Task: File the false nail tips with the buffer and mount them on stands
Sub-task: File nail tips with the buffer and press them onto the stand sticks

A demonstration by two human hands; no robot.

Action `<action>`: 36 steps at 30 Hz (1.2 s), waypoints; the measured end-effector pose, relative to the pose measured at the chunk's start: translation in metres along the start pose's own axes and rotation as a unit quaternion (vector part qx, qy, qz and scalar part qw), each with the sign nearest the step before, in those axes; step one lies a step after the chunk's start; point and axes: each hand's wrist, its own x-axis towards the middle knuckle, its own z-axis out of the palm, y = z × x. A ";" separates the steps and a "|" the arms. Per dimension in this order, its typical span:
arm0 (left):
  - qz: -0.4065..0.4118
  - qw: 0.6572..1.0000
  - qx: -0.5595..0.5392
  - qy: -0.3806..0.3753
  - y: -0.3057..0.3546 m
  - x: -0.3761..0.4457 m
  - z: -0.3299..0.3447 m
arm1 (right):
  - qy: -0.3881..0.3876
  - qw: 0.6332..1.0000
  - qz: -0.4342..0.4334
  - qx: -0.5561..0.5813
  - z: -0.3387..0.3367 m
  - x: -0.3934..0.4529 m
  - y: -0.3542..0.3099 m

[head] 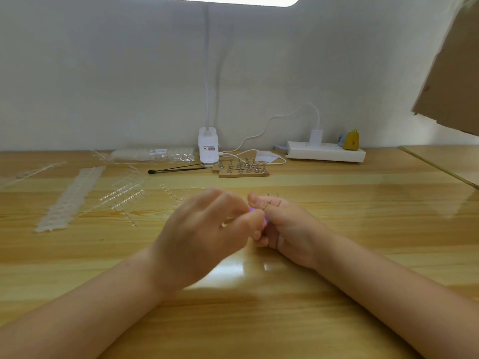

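Observation:
My two hands meet over the middle of the wooden table (337, 255). My right hand (287, 229) curls round a small purple buffer (265, 219), of which only slivers show between the fingers. My left hand (204, 229) is blurred; its thumb and fingers pinch a small clear nail tip against the buffer, mostly hidden. Several metal nail stands (243, 165) sit on wooden strips at the back centre. Two more small stands (272, 195) peek out just behind my right hand.
Clear strips of nail tips (70, 198) and empty plastic sprues (124, 195) lie at the left. A bagged tip box (153, 154), lamp clamp (208, 149), black stick (176, 170), power strip (326, 151) and cardboard panel (451, 73) line the back and right.

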 end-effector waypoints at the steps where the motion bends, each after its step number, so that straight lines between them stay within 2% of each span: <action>1: -0.019 1.000 0.011 -0.006 -0.005 -0.001 -0.002 | 0.001 1.000 0.003 0.009 -0.001 0.000 -0.001; 4: -0.062 0.998 0.018 0.000 -0.019 -0.004 -0.007 | 0.004 1.000 0.007 0.028 -0.002 0.000 -0.001; 9: 0.018 1.000 -0.023 0.010 0.001 0.001 0.000 | -0.027 0.999 0.018 -0.004 0.000 -0.002 -0.002; 12: -0.024 1.000 0.007 -0.011 -0.016 -0.003 -0.005 | -0.024 0.999 0.029 -0.003 -0.001 -0.003 -0.004; 14: -0.028 1.000 0.011 0.002 -0.021 -0.005 -0.008 | -0.026 0.999 0.034 -0.009 -0.001 -0.003 -0.004; 18: 0.048 0.998 -0.026 0.004 -0.003 0.000 -0.003 | -0.051 0.998 0.033 -0.031 0.001 -0.005 -0.005; 23: -0.005 1.000 0.010 -0.016 -0.021 -0.004 -0.009 | -0.041 0.998 0.041 -0.033 0.000 -0.004 -0.006; 27: 0.062 0.998 -0.034 -0.002 -0.003 0.000 -0.006 | -0.063 0.996 0.043 -0.037 0.000 -0.004 -0.005; 33: -0.011 0.999 0.021 -0.024 -0.023 -0.002 -0.010 | -0.020 0.999 0.043 -0.016 -0.001 -0.003 -0.007; 36: 0.027 1.000 -0.010 -0.007 -0.006 0.002 -0.006 | -0.015 0.999 0.040 -0.026 0.000 -0.003 -0.005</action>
